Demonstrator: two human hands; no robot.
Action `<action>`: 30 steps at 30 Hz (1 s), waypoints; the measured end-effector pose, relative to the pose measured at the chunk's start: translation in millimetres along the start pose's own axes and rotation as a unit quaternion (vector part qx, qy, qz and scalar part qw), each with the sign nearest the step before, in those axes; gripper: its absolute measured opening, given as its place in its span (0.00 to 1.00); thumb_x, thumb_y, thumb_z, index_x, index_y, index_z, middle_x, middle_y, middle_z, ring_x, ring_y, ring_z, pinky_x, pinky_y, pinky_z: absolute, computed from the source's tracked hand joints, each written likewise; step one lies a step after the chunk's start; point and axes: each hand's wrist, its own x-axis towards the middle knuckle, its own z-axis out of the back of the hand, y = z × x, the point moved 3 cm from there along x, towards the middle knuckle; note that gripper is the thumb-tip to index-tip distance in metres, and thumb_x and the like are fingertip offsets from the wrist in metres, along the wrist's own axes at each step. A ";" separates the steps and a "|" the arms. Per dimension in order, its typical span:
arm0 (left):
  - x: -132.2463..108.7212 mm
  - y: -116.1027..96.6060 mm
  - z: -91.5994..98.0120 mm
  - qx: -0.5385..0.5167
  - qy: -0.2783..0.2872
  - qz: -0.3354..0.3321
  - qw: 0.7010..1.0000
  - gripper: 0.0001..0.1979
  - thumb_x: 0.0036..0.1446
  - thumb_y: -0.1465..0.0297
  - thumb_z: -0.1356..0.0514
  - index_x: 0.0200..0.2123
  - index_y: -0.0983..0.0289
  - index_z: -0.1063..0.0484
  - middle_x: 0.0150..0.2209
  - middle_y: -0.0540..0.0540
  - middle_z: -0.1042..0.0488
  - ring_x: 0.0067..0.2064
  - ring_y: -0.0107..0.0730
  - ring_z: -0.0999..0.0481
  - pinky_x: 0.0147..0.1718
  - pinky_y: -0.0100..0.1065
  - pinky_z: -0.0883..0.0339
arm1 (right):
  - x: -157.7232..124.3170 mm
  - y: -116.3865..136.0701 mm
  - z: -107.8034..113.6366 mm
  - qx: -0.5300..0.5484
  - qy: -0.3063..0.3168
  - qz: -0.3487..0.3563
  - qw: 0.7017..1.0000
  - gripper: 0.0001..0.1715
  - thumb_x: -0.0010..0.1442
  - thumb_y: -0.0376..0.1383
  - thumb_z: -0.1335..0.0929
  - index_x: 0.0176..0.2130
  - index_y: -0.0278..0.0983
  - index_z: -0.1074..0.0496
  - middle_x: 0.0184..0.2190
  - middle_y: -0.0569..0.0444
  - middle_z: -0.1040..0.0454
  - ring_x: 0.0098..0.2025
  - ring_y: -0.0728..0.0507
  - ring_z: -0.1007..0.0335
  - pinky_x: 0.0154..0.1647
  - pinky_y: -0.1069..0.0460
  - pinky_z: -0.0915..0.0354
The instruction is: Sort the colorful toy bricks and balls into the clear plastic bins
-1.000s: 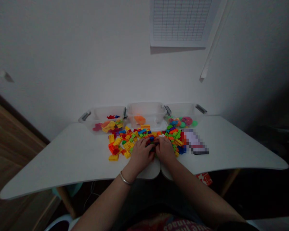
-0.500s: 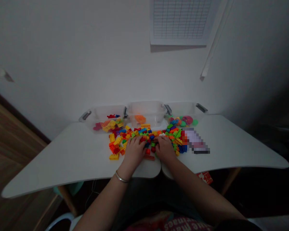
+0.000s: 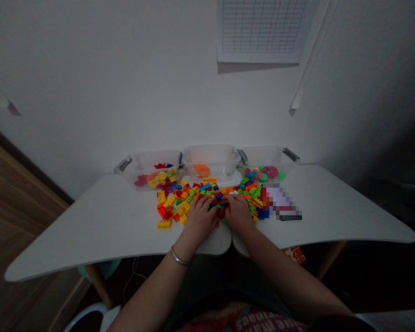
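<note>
A heap of small plastic bricks [image 3: 180,203] in red, yellow, green, blue and orange lies on the white table [image 3: 103,226]. My left hand [image 3: 201,220] and my right hand [image 3: 238,213] rest side by side at the heap's near edge. Their fingers curl down onto red and blue bricks [image 3: 220,213] between them. What each hand grips is too small to make out. A metal bangle [image 3: 178,258] circles my left wrist.
Three clear tubs stand along the wall: the left tub [image 3: 148,168] with mixed bricks, the middle tub [image 3: 210,163] with an orange piece, the right tub [image 3: 266,163] with round coloured pieces. A blurred-out flat item [image 3: 283,205] lies right of the heap. A dark gap splits the table's front edge.
My left hand slid back to the right and closed up beside my right hand; the red piece near the table edge is covered again.
</note>
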 end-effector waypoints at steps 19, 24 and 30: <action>-1.0 15.0 5.2 0.043 0.023 -0.014 0.999 0.16 0.54 0.72 0.38 0.47 0.59 0.26 0.57 0.60 0.30 0.58 0.49 0.33 0.55 0.51 0.36 | -0.1 4.7 -0.6 -0.074 -0.028 0.054 0.995 0.12 0.57 0.29 0.35 0.36 0.36 0.21 0.45 0.48 0.25 0.54 0.38 0.40 0.62 0.43 0.44; -1.8 15.7 5.1 0.026 0.030 -0.007 0.999 0.16 0.54 0.74 0.40 0.47 0.63 0.26 0.57 0.62 0.30 0.59 0.50 0.34 0.55 0.51 0.35 | 1.8 4.9 -2.6 -0.090 -0.023 0.033 0.995 0.11 0.60 0.35 0.34 0.36 0.38 0.20 0.47 0.48 0.25 0.56 0.35 0.41 0.62 0.39 0.46; -3.5 13.0 8.1 0.007 0.013 0.010 1.000 0.16 0.55 0.71 0.40 0.48 0.63 0.27 0.58 0.61 0.30 0.59 0.48 0.34 0.58 0.52 0.39 | 2.4 5.7 -3.7 -0.090 -0.026 0.029 0.995 0.12 0.62 0.38 0.35 0.37 0.38 0.21 0.48 0.47 0.26 0.59 0.35 0.43 0.66 0.36 0.51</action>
